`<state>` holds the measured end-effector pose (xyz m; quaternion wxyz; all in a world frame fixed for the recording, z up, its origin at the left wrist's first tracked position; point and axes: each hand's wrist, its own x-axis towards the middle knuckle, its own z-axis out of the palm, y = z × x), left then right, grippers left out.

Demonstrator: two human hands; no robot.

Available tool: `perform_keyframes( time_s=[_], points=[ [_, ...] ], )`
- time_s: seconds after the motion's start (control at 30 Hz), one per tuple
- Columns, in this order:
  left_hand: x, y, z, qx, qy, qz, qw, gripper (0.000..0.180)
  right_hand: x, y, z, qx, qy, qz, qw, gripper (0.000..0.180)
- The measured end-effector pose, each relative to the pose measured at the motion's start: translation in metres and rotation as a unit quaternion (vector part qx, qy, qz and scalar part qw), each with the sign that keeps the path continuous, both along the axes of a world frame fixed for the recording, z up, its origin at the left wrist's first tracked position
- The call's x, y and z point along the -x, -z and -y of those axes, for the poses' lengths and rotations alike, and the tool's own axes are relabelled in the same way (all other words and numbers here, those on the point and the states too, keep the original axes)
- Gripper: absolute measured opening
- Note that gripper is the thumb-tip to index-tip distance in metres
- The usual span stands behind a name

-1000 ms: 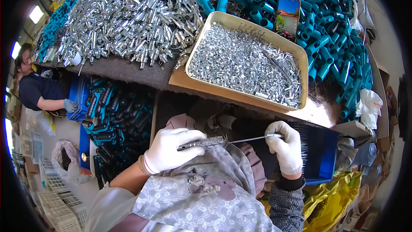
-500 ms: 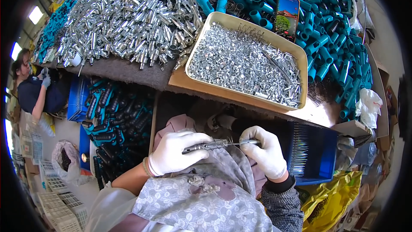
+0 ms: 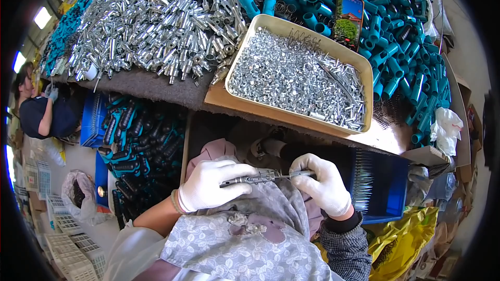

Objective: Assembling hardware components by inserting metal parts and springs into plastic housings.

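Note:
In a white glove, my left hand [image 3: 208,186] is closed around a silver metal tube [image 3: 262,176] with holes along its side. My right hand [image 3: 324,184], gloved too, pinches a thin metal rod [image 3: 303,174] between thumb and fingers. The rod lines up with the tube's right end; whether it reaches inside cannot be made out. Both hands are just above my lap, over a grey flower-patterned apron [image 3: 229,244]. Beyond them, a cream tray [image 3: 299,118] on the bench holds many small silver pieces.
Silver metal parts [image 3: 151,21] are heaped at the left of the bench, teal tubes [image 3: 398,57] at the right with a phone [image 3: 348,21] among them. Black-and-teal handles [image 3: 138,145] fill a space below. A blue bin [image 3: 388,190] stands right. Another person [image 3: 44,101] works far left.
My hands keep nearly the same place and the same grip on the tube and rod. At the far left the other person has shifted slightly, hands held a little differently.

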<state>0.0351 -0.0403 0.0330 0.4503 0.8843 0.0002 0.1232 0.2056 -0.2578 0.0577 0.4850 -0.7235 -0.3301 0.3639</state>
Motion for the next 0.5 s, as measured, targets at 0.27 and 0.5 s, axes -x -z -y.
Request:
perform_keyframes(
  time_s=[0.27, 0.5],
  points=[
    [-0.002, 0.004, 0.001, -0.002, 0.006, 0.013, 1.000, 0.031, 0.000, -0.004, 0.002, 0.002, -0.011, -0.003, 1.000, 0.021],
    [-0.005, 0.007, 0.007, 0.036, 0.027, 0.027, 0.999, 0.032, 0.019, 0.015, -0.002, -0.071, -0.031, 0.090, 0.993, 0.023]
  ],
)
